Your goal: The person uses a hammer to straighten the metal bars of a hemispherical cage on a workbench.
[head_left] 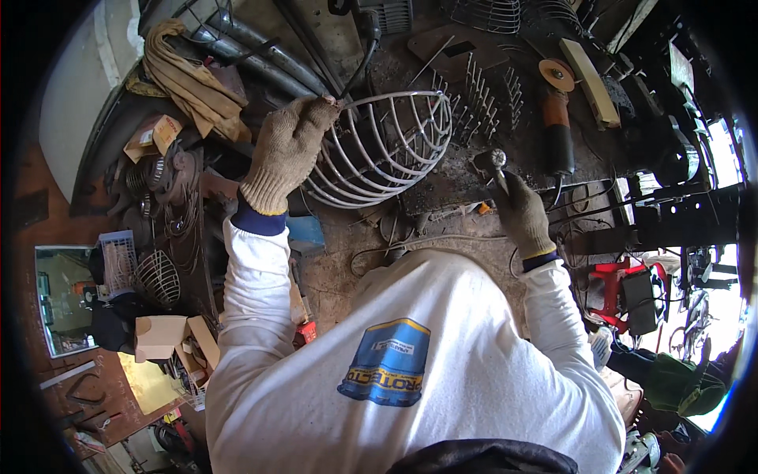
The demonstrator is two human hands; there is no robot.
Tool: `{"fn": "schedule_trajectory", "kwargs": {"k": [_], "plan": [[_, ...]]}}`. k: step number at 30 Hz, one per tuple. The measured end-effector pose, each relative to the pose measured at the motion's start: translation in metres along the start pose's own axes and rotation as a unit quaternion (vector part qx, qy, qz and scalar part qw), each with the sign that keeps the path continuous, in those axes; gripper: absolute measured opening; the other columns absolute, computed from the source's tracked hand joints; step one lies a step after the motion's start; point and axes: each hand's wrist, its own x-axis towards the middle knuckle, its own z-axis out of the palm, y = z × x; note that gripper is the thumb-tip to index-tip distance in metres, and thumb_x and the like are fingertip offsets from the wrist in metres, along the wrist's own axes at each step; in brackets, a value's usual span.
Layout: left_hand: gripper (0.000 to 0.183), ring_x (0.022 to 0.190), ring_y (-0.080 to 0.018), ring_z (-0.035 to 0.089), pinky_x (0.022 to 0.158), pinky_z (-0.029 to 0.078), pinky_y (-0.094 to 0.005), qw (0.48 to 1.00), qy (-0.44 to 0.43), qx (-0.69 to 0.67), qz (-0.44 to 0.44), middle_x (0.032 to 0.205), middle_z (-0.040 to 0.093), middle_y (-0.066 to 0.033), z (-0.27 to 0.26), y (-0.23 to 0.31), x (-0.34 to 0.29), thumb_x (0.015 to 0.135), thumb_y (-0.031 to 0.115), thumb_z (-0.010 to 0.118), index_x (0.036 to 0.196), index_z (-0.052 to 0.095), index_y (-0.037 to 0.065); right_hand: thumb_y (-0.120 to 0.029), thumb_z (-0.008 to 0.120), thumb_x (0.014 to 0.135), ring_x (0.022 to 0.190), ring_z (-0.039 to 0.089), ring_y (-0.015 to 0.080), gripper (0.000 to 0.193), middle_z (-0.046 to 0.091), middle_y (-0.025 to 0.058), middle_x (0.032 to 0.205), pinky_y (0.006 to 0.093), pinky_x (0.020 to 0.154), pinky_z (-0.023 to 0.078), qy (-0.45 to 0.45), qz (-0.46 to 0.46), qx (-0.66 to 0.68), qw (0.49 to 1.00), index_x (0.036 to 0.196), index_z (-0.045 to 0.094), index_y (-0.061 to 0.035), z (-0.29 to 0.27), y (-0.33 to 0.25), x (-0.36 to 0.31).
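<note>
My left hand [294, 142], in a tan knit glove, is closed on the upper rim of a curved metal wire cage [375, 162]. The cage is tilted, its ribs bowing toward the lower right, and it rests against the edge of the dark workbench [466, 186]. My right hand [521, 212], gloved too, is wrapped round the handle of a hammer [499, 160] with a small rounded metal head. The hammer head points away from me, to the right of the cage and apart from it. My fingers hide most of its handle.
Beyond the hammer lie an angle grinder [557, 126] and a rack of upright metal pins [478, 103]. A pale wooden bar [591, 83] is at the right. Metal pipes [260, 55] and a draped cloth [185, 75] are at the far left. A cable [442, 238] runs below the bench edge.
</note>
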Motion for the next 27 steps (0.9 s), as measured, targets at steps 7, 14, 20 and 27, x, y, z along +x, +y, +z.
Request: {"fn": "schedule_trajectory", "kwargs": {"k": [7, 14, 20, 27], "plan": [[0.037, 0.093, -0.0159, 0.063, 0.088, 0.048, -0.0279, 0.998, -0.056, 0.021, -0.034, 0.101, 0.069, -0.0113, 0.000, 0.015, 0.007, 0.100, 0.027, 0.052, 0.108, 0.061, -0.007, -0.032, 0.056, 0.092, 0.090, 0.064, 0.0431, 0.034, 0.067, 0.0232, 0.093, 0.0516, 0.074, 0.050, 0.003, -0.006, -0.015, 1.000, 0.115, 0.060, -0.0078, 0.014, 0.008, -0.002], [0.035, 0.090, -0.0195, 0.069, 0.081, 0.052, -0.0307, 0.999, -0.043, 0.012, -0.007, 0.095, 0.073, -0.0137, -0.005, -0.006, 0.007, 0.099, 0.029, 0.055, 0.107, 0.066, -0.003, -0.039, 0.059, 0.091, 0.086, 0.066, 0.0403, 0.035, 0.068, 0.0185, 0.094, 0.0501, 0.072, 0.052, 0.009, -0.042, -0.106, 0.993, 0.116, 0.062, -0.0152, 0.008, 0.008, 0.009], [0.035, 0.093, -0.0178, 0.068, 0.084, 0.052, -0.0298, 0.991, -0.071, -0.104, 0.040, 0.099, 0.072, -0.0126, -0.009, -0.015, 0.013, 0.099, 0.028, 0.055, 0.110, 0.064, -0.004, -0.039, 0.065, 0.085, 0.099, 0.064, 0.0358, 0.040, 0.066, 0.0134, 0.105, 0.0476, 0.079, 0.051, 0.022, -0.099, -0.223, 0.970, 0.119, 0.063, -0.0196, 0.000, 0.005, 0.027], [0.036, 0.095, -0.0185, 0.068, 0.085, 0.051, -0.0294, 0.994, -0.106, -0.007, 0.022, 0.100, 0.072, -0.0133, -0.003, 0.011, 0.019, 0.099, 0.030, 0.057, 0.112, 0.065, -0.002, -0.035, 0.066, 0.086, 0.100, 0.064, 0.0351, 0.044, 0.065, 0.0160, 0.108, 0.0423, 0.084, 0.052, 0.145, -0.136, -0.022, 0.980, 0.123, 0.063, -0.0121, -0.012, -0.031, 0.032]]}}
